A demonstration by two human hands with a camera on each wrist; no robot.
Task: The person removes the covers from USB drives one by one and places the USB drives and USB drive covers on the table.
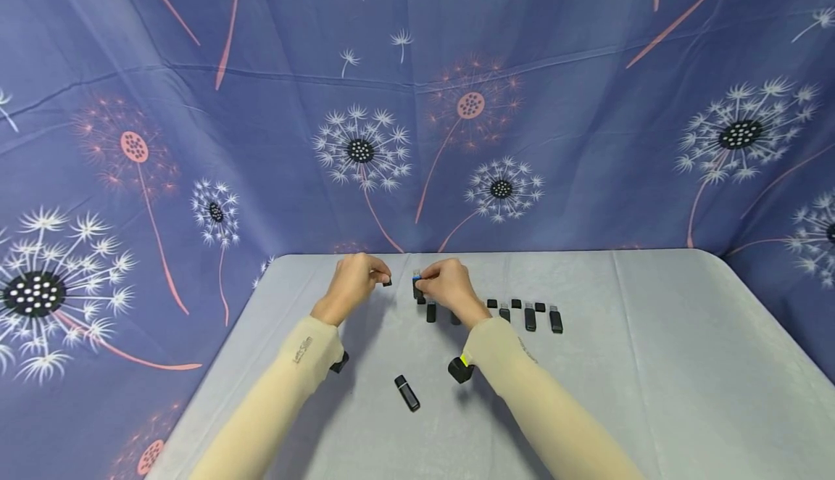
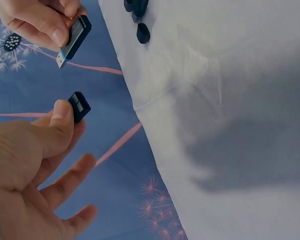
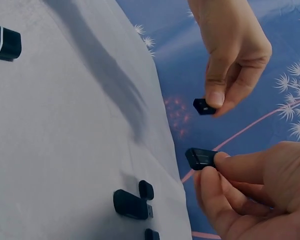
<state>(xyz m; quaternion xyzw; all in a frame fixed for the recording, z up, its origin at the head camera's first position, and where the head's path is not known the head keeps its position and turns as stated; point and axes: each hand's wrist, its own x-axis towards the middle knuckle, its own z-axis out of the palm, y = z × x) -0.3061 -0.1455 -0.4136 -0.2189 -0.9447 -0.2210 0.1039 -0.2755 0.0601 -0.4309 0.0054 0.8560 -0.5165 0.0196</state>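
Note:
Between thumb and forefinger, my left hand (image 1: 352,284) pinches a small black USB stick cap (image 2: 79,107), its other fingers loosely spread in the left wrist view. My right hand (image 1: 450,284) pinches the black body of a USB stick (image 2: 78,37), whose metal plug with a blue insert is bare. Cap and stick are held apart, a short gap between them, above the far part of the table. In the right wrist view the stick (image 3: 200,158) shows its closed end, and its plug is hidden by the fingers.
Several uncapped black USB sticks (image 1: 530,318) lie in a row on the pale table (image 1: 652,378), with loose caps (image 1: 516,304) just behind them. A capped stick (image 1: 407,393) lies nearer the front. Behind the table hangs a blue dandelion-print cloth (image 1: 417,139).

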